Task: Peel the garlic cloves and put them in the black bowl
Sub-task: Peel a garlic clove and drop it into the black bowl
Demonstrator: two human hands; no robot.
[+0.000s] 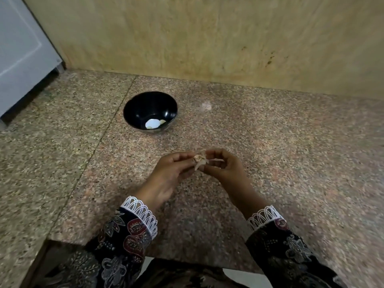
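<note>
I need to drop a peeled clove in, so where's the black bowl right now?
In the head view the black bowl sits on the stone counter, left of centre and beyond both hands, with pale peeled garlic already inside.

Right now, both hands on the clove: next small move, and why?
Probably keep pulling the skin off. The left hand and right hand both pinch the garlic clove, and papery skin still flares from it, so it isn't ready for the black bowl, which already holds peeled pieces.
</note>
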